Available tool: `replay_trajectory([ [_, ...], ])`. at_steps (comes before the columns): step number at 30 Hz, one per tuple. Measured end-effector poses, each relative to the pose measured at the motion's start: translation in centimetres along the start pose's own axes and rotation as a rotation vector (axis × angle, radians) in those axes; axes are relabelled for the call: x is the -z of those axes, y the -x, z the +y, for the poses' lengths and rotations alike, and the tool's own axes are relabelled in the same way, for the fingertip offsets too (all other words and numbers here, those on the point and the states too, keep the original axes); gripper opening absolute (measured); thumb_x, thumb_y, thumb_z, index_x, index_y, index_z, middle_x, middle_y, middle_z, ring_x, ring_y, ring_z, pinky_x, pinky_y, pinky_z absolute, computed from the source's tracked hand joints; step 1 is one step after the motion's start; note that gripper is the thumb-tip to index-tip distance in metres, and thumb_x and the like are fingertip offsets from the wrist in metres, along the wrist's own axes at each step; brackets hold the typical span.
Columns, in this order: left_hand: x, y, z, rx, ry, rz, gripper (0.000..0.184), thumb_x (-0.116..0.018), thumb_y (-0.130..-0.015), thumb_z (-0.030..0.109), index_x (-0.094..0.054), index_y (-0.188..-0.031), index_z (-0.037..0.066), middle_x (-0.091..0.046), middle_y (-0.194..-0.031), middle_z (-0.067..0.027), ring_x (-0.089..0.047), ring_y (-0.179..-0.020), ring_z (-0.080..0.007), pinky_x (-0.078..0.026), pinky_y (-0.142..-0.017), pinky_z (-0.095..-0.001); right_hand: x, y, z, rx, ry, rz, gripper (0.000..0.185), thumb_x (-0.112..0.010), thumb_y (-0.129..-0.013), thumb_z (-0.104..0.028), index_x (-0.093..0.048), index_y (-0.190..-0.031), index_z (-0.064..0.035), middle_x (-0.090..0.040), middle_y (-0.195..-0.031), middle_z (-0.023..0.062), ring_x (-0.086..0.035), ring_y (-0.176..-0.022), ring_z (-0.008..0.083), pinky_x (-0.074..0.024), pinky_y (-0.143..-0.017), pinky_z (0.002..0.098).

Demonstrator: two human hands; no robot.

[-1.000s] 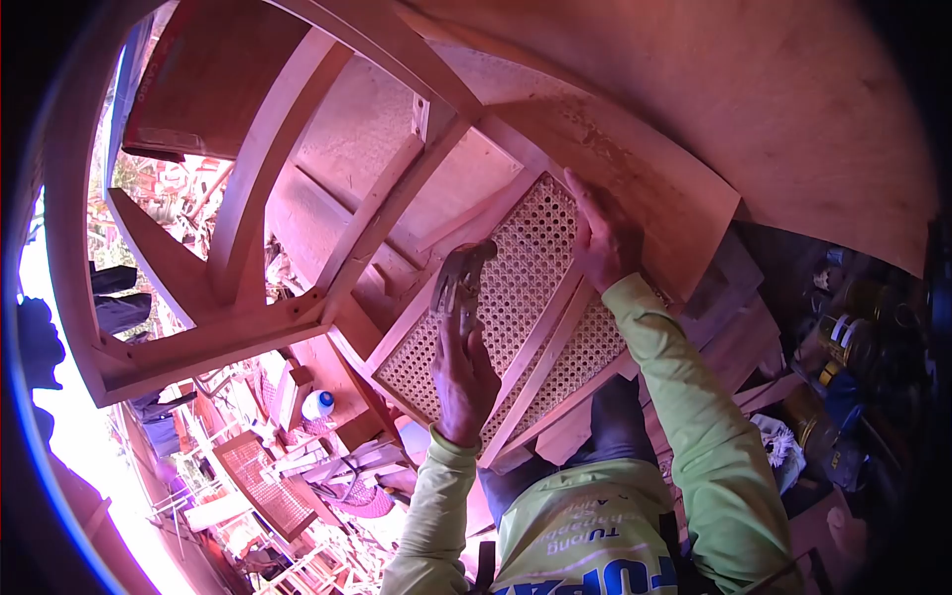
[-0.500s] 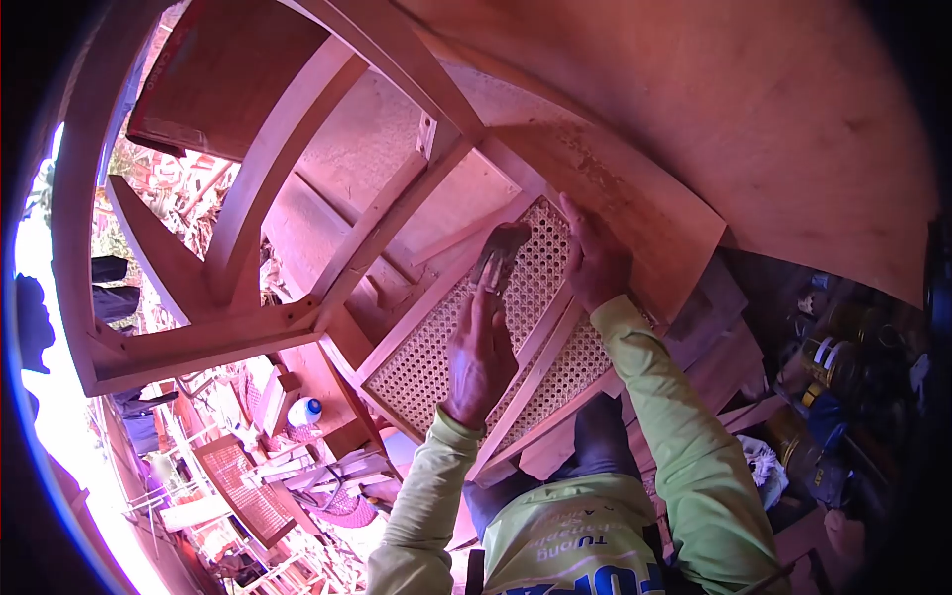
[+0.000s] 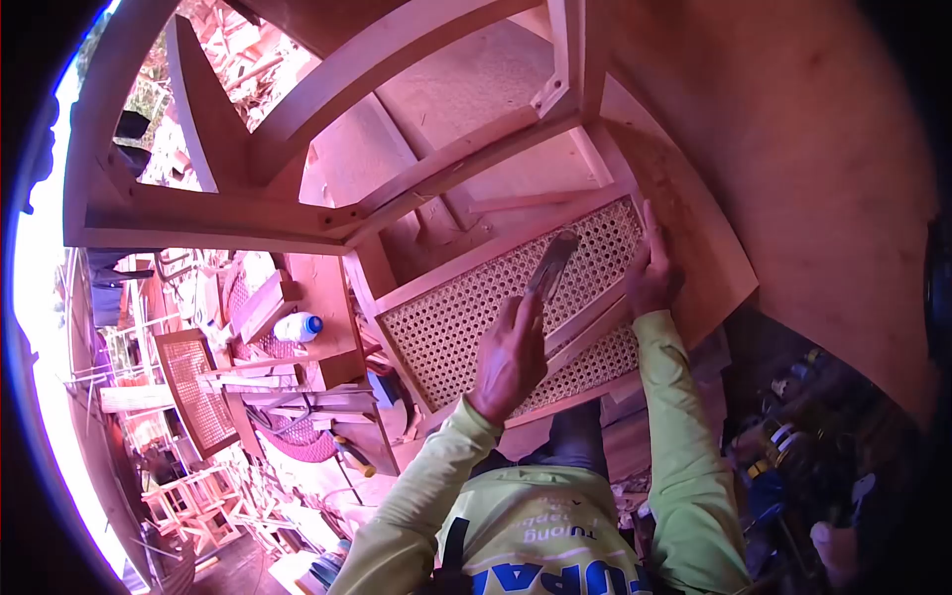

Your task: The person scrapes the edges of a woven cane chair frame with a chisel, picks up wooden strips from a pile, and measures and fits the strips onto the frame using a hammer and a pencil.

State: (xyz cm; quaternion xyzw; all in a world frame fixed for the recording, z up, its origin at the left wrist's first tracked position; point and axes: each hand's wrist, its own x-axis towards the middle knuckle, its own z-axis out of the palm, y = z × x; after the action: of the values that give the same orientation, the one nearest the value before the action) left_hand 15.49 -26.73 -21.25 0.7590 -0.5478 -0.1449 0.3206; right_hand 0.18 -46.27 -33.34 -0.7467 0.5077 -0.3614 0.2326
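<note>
My left hand is closed around a slim grey tool with a rounded end; its exact kind is unclear. The tool's tip is over the woven cane panel, which is set in a wooden frame. At the right side of this frame is my right hand, its index finger stretched along the edge and its other fingers curled around the wood. A wooden bar crosses the panel between my hands.
A larger curved wooden frame stands beyond the panel. Curved plywood rises at the right. On the left are a white bottle with a blue cap, wood offcuts and another cane panel. Cluttered tools lie at lower right.
The view has shifted, so the large frame sits higher. My left hand and the tool have tilted to the right over the cane. My right hand stays at the frame's right edge.
</note>
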Motion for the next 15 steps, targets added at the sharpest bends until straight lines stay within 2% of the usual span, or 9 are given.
replay_trajectory([
  [2,1.3,2.0,-1.1,0.092,-0.043,-0.011,0.053,-0.061,-0.1,-0.002,-0.05,-0.152,0.001,-0.059,-0.103,-0.0231,-0.064,-0.076,-0.044,-0.052,-0.061,-0.0544,-0.2,0.0,0.0,0.038,-0.07,0.026,0.061,-0.055,-0.105,-0.002,-0.06,-0.164,-0.0191,-0.077,-0.132,0.0185,-0.076,-0.113,0.0419,-0.0611,-0.09,0.0496],
  [5,3.9,3.4,-0.5,0.186,-0.012,0.028,0.044,-0.059,-0.105,0.002,-0.051,-0.148,0.0,-0.061,-0.106,-0.0248,-0.066,-0.083,-0.0458,-0.052,-0.065,-0.0563,0.7,-0.1,-0.9,-0.033,-0.016,-0.048,0.053,-0.05,-0.114,-0.005,-0.059,-0.164,-0.0173,-0.076,-0.142,0.0194,-0.078,-0.122,0.0369,-0.0614,-0.096,0.0397],
  [8,4.2,5.7,-2.2,0.108,-0.103,0.156,0.042,-0.059,-0.106,0.003,-0.051,-0.147,0.001,-0.062,-0.11,-0.0258,-0.066,-0.085,-0.0478,-0.052,-0.068,-0.0575,0.2,0.1,-0.6,-0.006,-0.046,-0.006,0.053,-0.051,-0.114,-0.005,-0.059,-0.165,-0.0175,-0.077,-0.14,0.0189,-0.078,-0.124,0.0365,-0.0612,-0.097,0.0405],
  [11,5.6,6.0,-2.6,0.234,-0.076,0.047,0.043,-0.059,-0.106,0.002,-0.051,-0.148,0.002,-0.063,-0.113,-0.0265,-0.067,-0.087,-0.0487,-0.053,-0.069,-0.0574,-0.6,0.0,-0.3,0.026,-0.216,0.032,0.054,-0.052,-0.114,-0.003,-0.058,-0.165,-0.0175,-0.076,-0.142,0.0211,-0.076,-0.126,0.0366,-0.0607,-0.099,0.0411],
  [12,5.6,6.0,-2.7,0.219,-0.018,0.081,0.044,-0.059,-0.106,0.002,-0.05,-0.149,0.002,-0.063,-0.112,-0.0264,-0.066,-0.087,-0.0481,-0.053,-0.069,-0.0569,-0.5,0.2,0.0,-0.026,-0.235,-0.011,0.054,-0.052,-0.114,-0.003,-0.058,-0.165,-0.0172,-0.073,-0.145,0.0233,-0.075,-0.13,0.0356,-0.0598,-0.101,0.041],
  [15,5.0,6.4,-2.6,0.146,-0.022,0.175,0.045,-0.06,-0.107,0.004,-0.05,-0.151,0.002,-0.061,-0.109,-0.0247,-0.065,-0.085,-0.0467,-0.053,-0.068,-0.0562,0.4,0.1,-0.4,-0.047,-0.07,-0.058,0.054,-0.051,-0.114,-0.002,-0.059,-0.165,-0.0171,-0.073,-0.145,0.0239,-0.075,-0.129,0.0352,-0.0598,-0.1,0.0413],
])
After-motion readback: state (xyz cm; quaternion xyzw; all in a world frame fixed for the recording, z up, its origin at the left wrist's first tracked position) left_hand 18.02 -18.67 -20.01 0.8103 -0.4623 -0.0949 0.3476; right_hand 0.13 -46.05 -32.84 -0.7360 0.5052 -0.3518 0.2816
